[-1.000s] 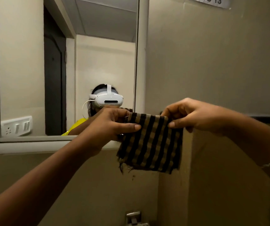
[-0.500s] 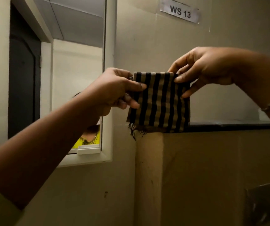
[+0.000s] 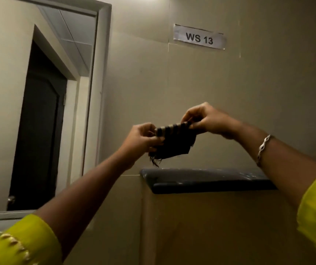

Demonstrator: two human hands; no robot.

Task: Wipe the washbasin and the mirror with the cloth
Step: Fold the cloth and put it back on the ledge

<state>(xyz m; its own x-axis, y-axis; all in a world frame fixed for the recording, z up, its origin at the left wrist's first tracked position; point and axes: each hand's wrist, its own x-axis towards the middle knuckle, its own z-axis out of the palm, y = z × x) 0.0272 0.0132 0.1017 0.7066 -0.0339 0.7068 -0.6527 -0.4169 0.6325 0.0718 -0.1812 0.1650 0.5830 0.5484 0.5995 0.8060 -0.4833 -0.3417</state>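
Well, nearest the camera: two yellow-green sleeves (image 3: 25,243), one per forearm, both arms stretched up & fwd. A bracelet (image 3: 264,148) sits on the right wrist. Further out, the left hand (image 3: 141,139) and right hand (image 3: 206,119) share the cloth (image 3: 174,144). The left thumb & fingers (image 3: 154,139) curl in and pinch its upper left edge, and the right fingertips (image 3: 187,122) pinch the upper right corner. So the top edge runs taut btw them and the rest hangs. It's in mid-air, above the dark ledge (image 3: 201,180) w/o touching it, and right of the mirror (image 3: 4,92), apart from the glass. The washbasin isn't in view.

Handling, as I judge it: a small striped rag, v. light, soft and limp, drooping wherever it isn't held. The lower left edge is frayed w/ loose threads dangling; those could snag, so don't grip there. Not fragile, prob. not slippery. It looks doubled over, though blur makes that hard to confirm. For wiping it's prob. best bunched or folded into a pad under one palm, not held by the corners. Beyond, the wall (image 3: 248,92) carries a paper label (image 3: 199,38) reading "WS 13".
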